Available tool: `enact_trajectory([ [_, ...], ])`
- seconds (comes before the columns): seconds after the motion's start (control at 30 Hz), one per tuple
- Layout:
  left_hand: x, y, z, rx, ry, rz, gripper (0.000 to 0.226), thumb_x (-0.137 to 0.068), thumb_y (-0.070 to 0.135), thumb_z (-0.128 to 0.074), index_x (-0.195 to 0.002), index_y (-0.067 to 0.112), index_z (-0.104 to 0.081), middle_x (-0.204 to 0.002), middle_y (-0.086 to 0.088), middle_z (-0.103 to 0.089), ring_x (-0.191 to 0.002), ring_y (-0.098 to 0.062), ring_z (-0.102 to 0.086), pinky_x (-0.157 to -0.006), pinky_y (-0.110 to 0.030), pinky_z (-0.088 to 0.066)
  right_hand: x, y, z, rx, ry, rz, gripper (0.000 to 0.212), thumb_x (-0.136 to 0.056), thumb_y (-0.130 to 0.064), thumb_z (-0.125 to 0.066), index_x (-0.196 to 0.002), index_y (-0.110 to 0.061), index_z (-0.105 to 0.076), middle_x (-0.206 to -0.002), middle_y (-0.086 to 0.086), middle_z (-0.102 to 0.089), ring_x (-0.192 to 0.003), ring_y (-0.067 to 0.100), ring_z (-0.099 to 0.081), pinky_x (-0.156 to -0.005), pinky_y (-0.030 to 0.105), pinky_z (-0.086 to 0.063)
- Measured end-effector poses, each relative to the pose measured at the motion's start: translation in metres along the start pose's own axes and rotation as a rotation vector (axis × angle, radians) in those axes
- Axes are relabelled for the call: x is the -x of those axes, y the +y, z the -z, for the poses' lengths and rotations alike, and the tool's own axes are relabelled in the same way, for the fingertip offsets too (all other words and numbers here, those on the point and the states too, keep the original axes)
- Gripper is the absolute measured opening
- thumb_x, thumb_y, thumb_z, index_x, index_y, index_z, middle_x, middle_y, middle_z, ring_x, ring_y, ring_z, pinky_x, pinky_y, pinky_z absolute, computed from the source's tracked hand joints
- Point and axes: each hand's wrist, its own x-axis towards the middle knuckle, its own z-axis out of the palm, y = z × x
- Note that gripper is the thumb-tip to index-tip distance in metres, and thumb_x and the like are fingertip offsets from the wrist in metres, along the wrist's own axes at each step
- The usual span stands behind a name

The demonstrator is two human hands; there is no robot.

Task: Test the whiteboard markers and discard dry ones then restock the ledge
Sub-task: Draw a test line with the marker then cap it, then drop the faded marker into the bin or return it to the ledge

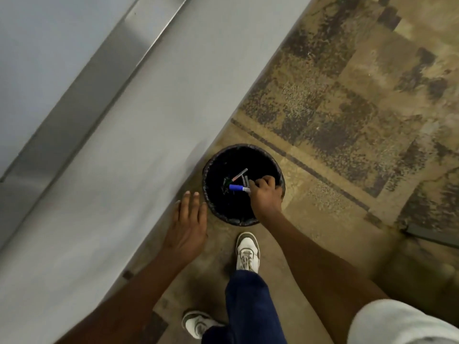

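A round black waste bin [211, 202] stands on the floor against the wall. My right hand [264, 194] hangs over its opening and grips a blue-capped marker [238, 187] by its white end, with the cap pointing left. Other markers [239, 175] lie inside the bin, one grey with a red band and two short grey ones. My left hand [187, 227] is to the left of the bin with its fingers straight and together, holding nothing. The metal whiteboard ledge [99, 78] runs diagonally across the upper left.
A pale grey wall [124, 170] fills the left side. The mottled, stained floor [347, 108] spreads to the right. My two white shoes [248, 252] and a dark blue trouser leg are just below the bin.
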Motion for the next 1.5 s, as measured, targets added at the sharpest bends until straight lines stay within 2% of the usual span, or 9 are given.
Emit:
enact_trajectory([
  [0.27, -0.016, 0.007, 0.004, 0.013, 0.097, 0.033, 0.068, -0.083, 0.023, -0.049, -0.141, -0.002, -0.024, -0.149, -0.032, -0.026, -0.138, -0.052, -0.016, -0.107, -0.063, -0.025, -0.011, -0.001, 0.003, -0.093, 0.025, -0.055, 0.032, -0.083, -0.026, -0.067, -0.11, -0.008, -0.063, -0.133, 0.023, -0.043, -0.127, 0.043, -0.03, -0.093, 0.057, -0.035],
  [0.67, 0.035, 0.01, 0.14, 0.048, 0.321, 0.076, 0.073, -0.09, 0.031, -0.052, -0.148, 0.006, -0.015, -0.154, -0.029, -0.012, -0.141, -0.051, -0.003, -0.109, -0.06, -0.024, 0.065, -0.081, 0.118, -0.291, 0.282, 0.097, 0.044, -0.082, -0.021, -0.061, -0.123, -0.007, -0.056, -0.135, 0.026, -0.042, -0.128, 0.042, -0.033, -0.098, 0.058, -0.034],
  [0.8, 0.092, 0.004, 0.188, 0.08, 0.415, 0.064, 0.058, -0.097, 0.028, -0.041, -0.147, 0.01, -0.019, -0.154, -0.027, -0.016, -0.141, -0.049, -0.008, -0.11, -0.057, -0.028, 0.106, -0.12, 0.156, -0.322, 0.347, 0.202, 0.05, -0.085, -0.023, -0.068, -0.129, -0.007, -0.051, -0.138, 0.025, -0.04, -0.13, 0.042, -0.032, -0.102, 0.058, -0.029],
  [0.93, 0.178, -0.023, 0.218, -0.02, 0.483, 0.194, 0.05, -0.099, 0.025, -0.02, -0.146, 0.011, -0.028, -0.154, -0.027, -0.012, -0.141, -0.049, -0.004, -0.114, -0.054, -0.02, 0.157, -0.181, 0.194, -0.316, 0.399, 0.383, 0.051, -0.086, -0.031, -0.063, -0.129, -0.01, -0.05, -0.136, 0.022, -0.042, -0.128, 0.04, -0.034, -0.101, 0.058, -0.033],
  [1.07, 0.264, -0.053, 0.223, -0.094, 0.53, 0.359, 0.064, -0.092, 0.037, -0.047, -0.147, 0.015, -0.023, -0.156, -0.021, -0.003, -0.143, -0.046, -0.001, -0.114, -0.053, -0.019, 0.212, -0.247, 0.212, -0.343, 0.464, 0.582, 0.059, -0.072, -0.02, -0.079, -0.123, -0.007, -0.054, -0.134, 0.024, -0.042, -0.124, 0.043, -0.035, -0.096, 0.056, -0.034],
  [1.17, 0.328, -0.074, 0.219, -0.067, 0.536, 0.487, 0.081, -0.077, 0.043, -0.069, -0.144, 0.019, -0.031, -0.156, -0.018, -0.01, -0.143, -0.042, -0.011, -0.11, -0.05, -0.022, 0.254, -0.296, 0.215, -0.3, 0.484, 0.726, 0.054, -0.072, -0.021, -0.076, -0.12, -0.011, -0.053, -0.132, 0.021, -0.044, -0.122, 0.041, -0.037, -0.093, 0.056, -0.038],
  [1.27, 0.389, -0.095, 0.205, -0.009, 0.547, 0.621, 0.083, -0.074, 0.04, -0.072, -0.143, 0.02, -0.031, -0.156, -0.017, -0.015, -0.143, -0.04, -0.015, -0.107, -0.049, -0.028, 0.297, -0.347, 0.216, -0.256, 0.451, 0.828, 0.063, -0.065, -0.021, -0.085, -0.119, -0.014, -0.053, -0.129, 0.022, -0.049, -0.122, 0.039, -0.037, -0.091, 0.056, -0.042],
  [1.4, 0.469, -0.117, 0.176, -0.022, 0.501, 0.753, 0.087, -0.079, 0.035, -0.067, -0.147, 0.016, -0.018, -0.156, -0.018, -0.014, -0.143, -0.041, -0.013, -0.112, -0.054, -0.012, 0.348, -0.404, 0.207, -0.214, 0.403, 0.963, 0.066, -0.064, -0.024, -0.085, -0.119, -0.019, -0.049, -0.13, 0.021, -0.052, -0.123, 0.038, -0.039, -0.094, 0.055, -0.042],
  [1.5, 0.526, -0.131, 0.156, -0.017, 0.466, 0.847, 0.082, -0.075, 0.035, -0.07, -0.144, 0.016, -0.03, -0.156, -0.018, -0.019, -0.142, -0.04, -0.018, -0.11, -0.053, -0.004, 0.383, -0.441, 0.198, -0.202, 0.389, 1.062, 0.069, -0.061, -0.024, -0.086, -0.118, -0.02, -0.047, -0.126, 0.021, -0.057, -0.122, 0.036, -0.038, -0.093, 0.056, -0.043],
])
